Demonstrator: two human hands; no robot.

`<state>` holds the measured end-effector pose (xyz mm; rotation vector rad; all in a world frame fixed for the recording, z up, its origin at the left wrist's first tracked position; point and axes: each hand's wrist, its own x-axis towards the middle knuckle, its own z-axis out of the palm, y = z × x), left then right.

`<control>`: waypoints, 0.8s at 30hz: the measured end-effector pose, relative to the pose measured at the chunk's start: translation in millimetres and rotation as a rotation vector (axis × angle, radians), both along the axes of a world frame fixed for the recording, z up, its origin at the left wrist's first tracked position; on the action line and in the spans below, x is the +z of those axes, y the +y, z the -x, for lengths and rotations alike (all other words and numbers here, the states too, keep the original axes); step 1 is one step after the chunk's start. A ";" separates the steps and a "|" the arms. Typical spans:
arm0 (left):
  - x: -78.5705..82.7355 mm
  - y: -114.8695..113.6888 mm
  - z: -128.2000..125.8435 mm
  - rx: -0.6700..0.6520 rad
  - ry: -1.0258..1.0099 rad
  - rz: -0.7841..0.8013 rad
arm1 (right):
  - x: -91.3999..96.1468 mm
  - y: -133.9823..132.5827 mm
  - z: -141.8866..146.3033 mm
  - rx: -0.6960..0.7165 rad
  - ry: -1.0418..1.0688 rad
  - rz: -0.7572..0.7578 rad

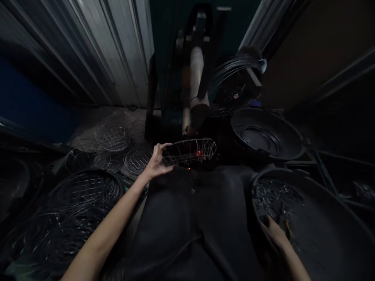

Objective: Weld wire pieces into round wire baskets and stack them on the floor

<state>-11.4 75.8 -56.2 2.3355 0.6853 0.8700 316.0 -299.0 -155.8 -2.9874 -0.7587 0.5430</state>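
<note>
My left hand [158, 162] grips the left rim of a shallow round wire basket [187, 151], with the thumb below and the fingers above. The basket is tilted up on edge in front of the machine, and a red-orange glow shows through its wires. Down at the right, my right hand [275, 233] reaches inside the near side of a wide dark pan [319, 218]. Its fingers look curled in, but darkness hides what they hold. Small bent wire pieces [275, 195] lie in that pan by the fingers. A yellow-handled tool [287, 229] is beside the hand.
A machine with a pale cylinder [197, 74] stands straight ahead. Wire baskets [113, 136] lie on the floor at left, with a heap of wire grids [84, 187] nearer. Another pan [281, 134] holds wire loops at right. A dark apron [196, 218] covers my lap.
</note>
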 end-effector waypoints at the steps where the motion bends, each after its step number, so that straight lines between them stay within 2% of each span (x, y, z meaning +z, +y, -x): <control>1: 6.8 -6.0 2.4 -0.035 0.037 0.022 | -3.4 -0.6 2.0 0.002 0.025 0.008; 5: 22.9 -24.8 -1.9 -0.183 0.170 0.120 | -4.7 -5.9 1.9 -0.004 0.108 0.067; 9: 20.1 -35.2 -22.9 -0.323 0.311 0.174 | -6.5 -11.0 0.6 -0.009 0.165 0.092; 14: 16.7 -41.1 -29.1 -0.362 0.457 0.119 | -1.7 -14.0 1.0 -0.047 0.136 0.076; 17: 17.8 -43.5 -26.2 -0.327 0.499 0.004 | 19.5 -9.0 9.6 -0.061 0.032 0.062; 19: 16.6 -45.5 -27.2 -0.281 0.479 -0.062 | 43.3 7.7 25.9 -0.047 -0.097 -0.096; 21: 13.0 -46.8 -28.5 -0.256 0.458 -0.057 | 70.9 36.8 50.5 -0.016 -0.205 -0.415; 23: 8.5 -46.2 -25.9 -0.213 0.434 0.013 | 96.3 71.2 76.7 0.056 -0.138 -0.696; 24: 7.0 -45.3 -22.6 -0.180 0.411 0.056 | 106.3 86.7 87.4 0.110 -0.083 -0.782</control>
